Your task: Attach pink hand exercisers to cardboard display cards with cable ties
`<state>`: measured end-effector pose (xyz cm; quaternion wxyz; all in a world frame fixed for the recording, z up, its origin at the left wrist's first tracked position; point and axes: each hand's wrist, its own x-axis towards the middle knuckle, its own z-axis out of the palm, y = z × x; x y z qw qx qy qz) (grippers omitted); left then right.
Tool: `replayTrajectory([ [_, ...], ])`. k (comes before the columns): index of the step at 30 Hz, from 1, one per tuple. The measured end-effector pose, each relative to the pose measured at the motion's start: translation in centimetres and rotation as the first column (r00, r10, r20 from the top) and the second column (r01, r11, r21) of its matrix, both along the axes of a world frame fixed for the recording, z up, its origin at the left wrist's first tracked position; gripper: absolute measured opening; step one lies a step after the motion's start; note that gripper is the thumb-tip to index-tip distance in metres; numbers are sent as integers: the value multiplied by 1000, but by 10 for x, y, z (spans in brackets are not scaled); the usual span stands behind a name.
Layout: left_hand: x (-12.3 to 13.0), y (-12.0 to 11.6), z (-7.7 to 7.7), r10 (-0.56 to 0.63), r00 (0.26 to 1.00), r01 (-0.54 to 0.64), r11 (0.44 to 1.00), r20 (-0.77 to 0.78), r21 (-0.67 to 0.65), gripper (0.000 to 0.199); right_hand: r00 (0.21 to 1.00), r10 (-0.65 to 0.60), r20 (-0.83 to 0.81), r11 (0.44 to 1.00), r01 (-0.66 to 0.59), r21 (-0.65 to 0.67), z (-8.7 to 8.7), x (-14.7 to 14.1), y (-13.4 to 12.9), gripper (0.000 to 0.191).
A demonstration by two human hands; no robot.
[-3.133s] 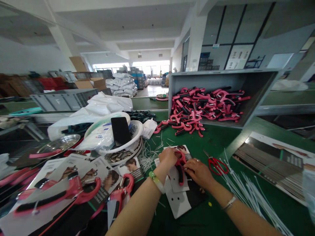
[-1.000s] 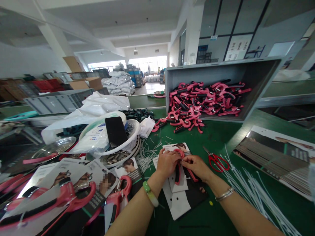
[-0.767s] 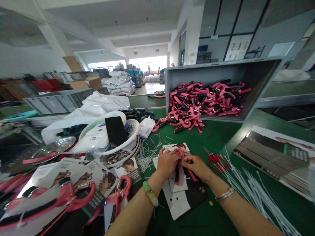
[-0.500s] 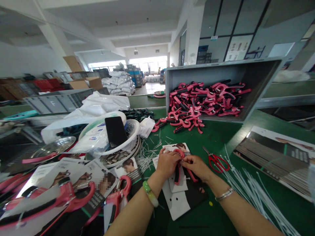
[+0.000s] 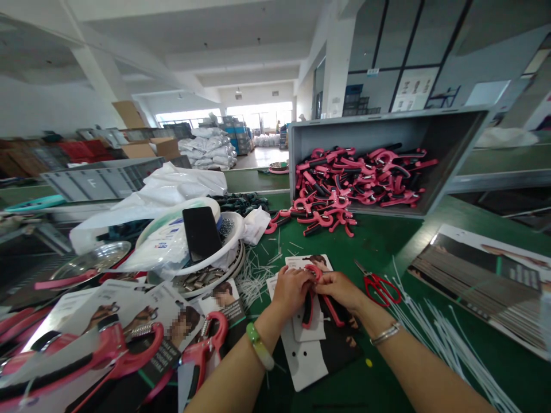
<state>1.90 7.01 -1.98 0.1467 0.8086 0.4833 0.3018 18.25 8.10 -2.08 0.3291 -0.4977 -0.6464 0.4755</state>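
A pink and black hand grip strengthener (image 5: 333,312) lies on a printed backing card (image 5: 305,370), its two handles pointing down towards me. My left hand (image 5: 293,291) is closed around its upper part from the left. From the other side, my right hand (image 5: 341,288) pinches at the strengthener close to its curved top, with fingertips meeting those of the left hand. Whether a thin tie is between the fingertips is hidden. More cards lie under and behind the strengthener.
Red-handled scissors (image 5: 381,288) and white cable ties (image 5: 456,338) lie right, beside stacked cards (image 5: 477,281). A grey crate (image 5: 451,155) of strengtheners tips forward behind. Left are carded strengtheners (image 5: 120,350), a white bowl (image 5: 235,232), a phone (image 5: 201,232) and cut tie ends (image 5: 253,281).
My right hand has shifted slightly left, closer against my left hand. The strengthener's handles have shifted slightly left. Both hands stay on it.
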Motion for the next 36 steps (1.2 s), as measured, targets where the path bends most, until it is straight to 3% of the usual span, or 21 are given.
replayTrajectory([
  [7,-6,1,5,-117,984,121,992,132,-29,21,999,-51,9,998,50,30,-7,0,0,23],
  [11,-3,3,3,-104,983,106,994,150,-6,14,998,-69,13,995,68,75,-12,0,0,18],
  [16,5,2,2,-30,999,30,996,9,89,14,991,-131,-30,974,134,181,-18,-5,-3,10],
  [21,7,-2,4,-71,992,45,972,104,232,17,974,-187,-126,916,219,337,-21,-8,-13,17],
  [25,9,-8,6,-43,984,-3,968,175,252,20,990,-102,-101,911,134,390,-16,-10,-14,16],
  [32,13,-27,14,53,995,-76,947,80,312,30,999,25,30,906,-35,421,-12,-15,-3,28],
  [36,6,-33,15,148,987,-155,975,56,162,26,1000,0,-12,891,5,454,-13,-11,-8,15],
])
